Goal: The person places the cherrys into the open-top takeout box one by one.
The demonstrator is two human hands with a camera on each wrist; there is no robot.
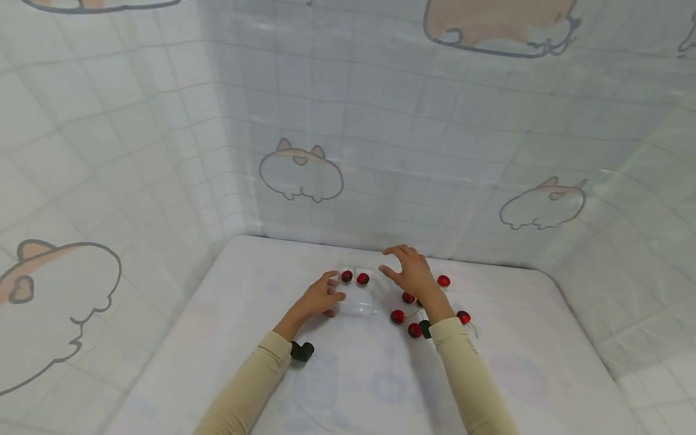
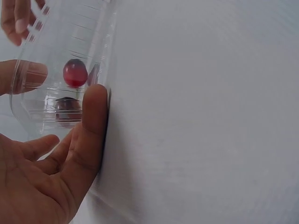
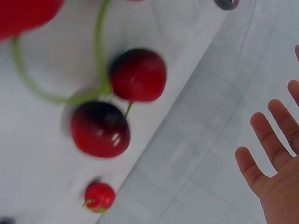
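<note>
A clear plastic container (image 1: 363, 300) stands on the white table (image 1: 348, 386) with two cherries (image 1: 354, 277) at its far side. My left hand (image 1: 328, 292) holds the container's left edge. In the left wrist view my thumb (image 2: 91, 122) presses the container (image 2: 70, 28) wall, and a finger shows through it beside a red cherry (image 2: 75, 73). My right hand (image 1: 399, 267) hovers just right of the container, fingers spread and holding nothing. Several loose cherries (image 1: 397, 316) lie under and around the right wrist; two stemmed ones (image 3: 138, 74) fill the right wrist view beside my spread fingers (image 3: 273, 158).
Tiled cloth walls (image 1: 380, 151) with cartoon prints close in the table at the back and both sides. More cherries (image 1: 463, 317) lie to the right of my right forearm. A black wrist camera (image 1: 301, 350) sits under my left sleeve.
</note>
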